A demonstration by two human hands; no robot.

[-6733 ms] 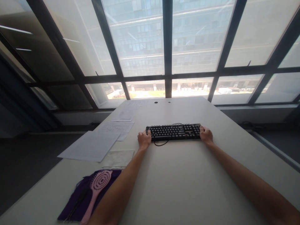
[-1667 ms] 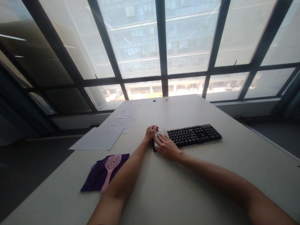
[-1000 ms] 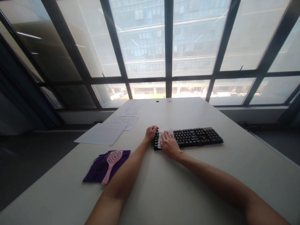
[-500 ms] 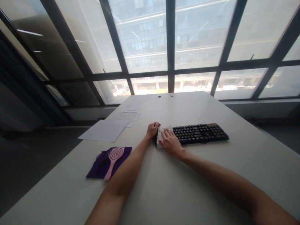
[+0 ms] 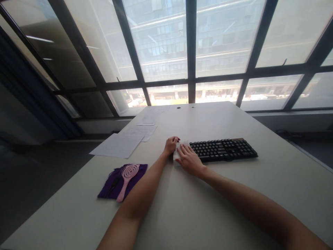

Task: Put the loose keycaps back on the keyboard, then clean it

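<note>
A black keyboard (image 5: 223,149) lies on the white table, right of centre. A thin white wipe or tissue (image 5: 176,158) covers its left end. My right hand (image 5: 189,159) rests on the wipe with its fingers spread, pressing it flat against the keys. At the keyboard's left edge, my left hand (image 5: 171,145) has its fingers curled around the end of the keyboard. The keyboard's left edge is mostly hidden behind the hands and the wipe.
Left of my left forearm, a pink hairbrush (image 5: 127,178) and a small dark item lie on a purple cloth (image 5: 104,191). Sheets of paper (image 5: 118,145) spread along the table's left side. Large windows stand beyond the white table (image 5: 208,121).
The wipe under my right hand has shifted slightly left, over the keyboard's left edge. The whole view has moved a little, and the keyboard appears slightly further right.
</note>
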